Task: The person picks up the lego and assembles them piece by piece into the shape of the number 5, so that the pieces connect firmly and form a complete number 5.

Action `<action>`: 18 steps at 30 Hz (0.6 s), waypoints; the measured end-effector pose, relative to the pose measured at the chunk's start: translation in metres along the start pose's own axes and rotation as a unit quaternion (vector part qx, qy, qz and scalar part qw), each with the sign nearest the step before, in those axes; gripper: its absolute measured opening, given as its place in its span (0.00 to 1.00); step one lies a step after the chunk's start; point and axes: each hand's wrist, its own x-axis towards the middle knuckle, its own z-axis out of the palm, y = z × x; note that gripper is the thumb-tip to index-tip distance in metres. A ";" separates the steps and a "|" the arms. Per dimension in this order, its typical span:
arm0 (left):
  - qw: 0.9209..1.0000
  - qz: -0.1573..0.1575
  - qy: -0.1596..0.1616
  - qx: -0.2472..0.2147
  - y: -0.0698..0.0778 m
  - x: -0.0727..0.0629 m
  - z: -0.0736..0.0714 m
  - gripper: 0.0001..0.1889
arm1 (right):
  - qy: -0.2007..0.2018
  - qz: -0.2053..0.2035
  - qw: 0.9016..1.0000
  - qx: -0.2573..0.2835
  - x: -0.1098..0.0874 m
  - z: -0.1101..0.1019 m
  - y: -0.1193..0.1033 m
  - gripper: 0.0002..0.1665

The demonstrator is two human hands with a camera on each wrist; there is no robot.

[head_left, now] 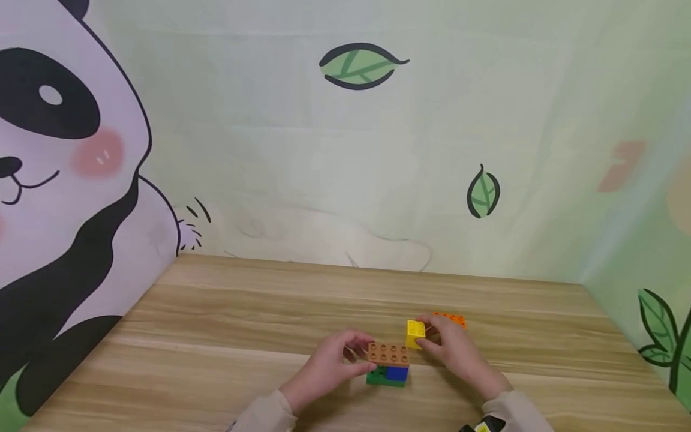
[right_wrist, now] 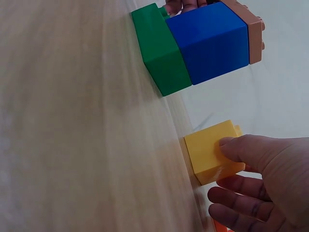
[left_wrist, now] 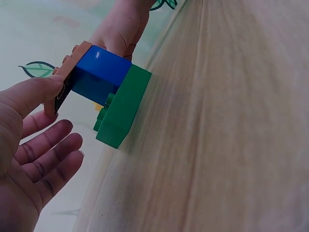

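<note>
A small stack of toy bricks stands on the table: a green brick (head_left: 384, 381) at the bottom, a blue brick (head_left: 397, 373) on its right half, and a flat brown brick (head_left: 388, 355) across the top. From the left, my left hand (head_left: 333, 360) pinches the overhanging end of the brown brick, its thumb (left_wrist: 41, 93) on the near side and the other fingers loosely bent. Just behind the stack and to its right, my right hand (head_left: 459, 353) holds a yellow brick (right_wrist: 212, 150) between thumb and fingers. The yellow brick is studs up, apart from the stack.
An orange brick (head_left: 457, 320) lies behind my right hand, partly hidden by it. The wooden table (head_left: 216, 324) ends at a pale printed backdrop (head_left: 270, 150) with a panda on the left and leaves.
</note>
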 end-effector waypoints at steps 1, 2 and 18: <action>1.000 -0.001 0.000 0.000 0.000 0.000 0.000 0.20 | 0.000 0.004 1.000 -0.001 0.000 0.000 0.000 0.20; 1.000 -0.002 -0.001 0.000 0.000 0.000 0.000 0.20 | -0.001 0.005 1.000 -0.002 0.000 0.000 0.000 0.20; 1.000 0.005 0.000 0.000 -0.001 0.000 0.000 0.20 | 0.021 -0.002 1.000 0.000 -0.001 -0.003 0.002 0.20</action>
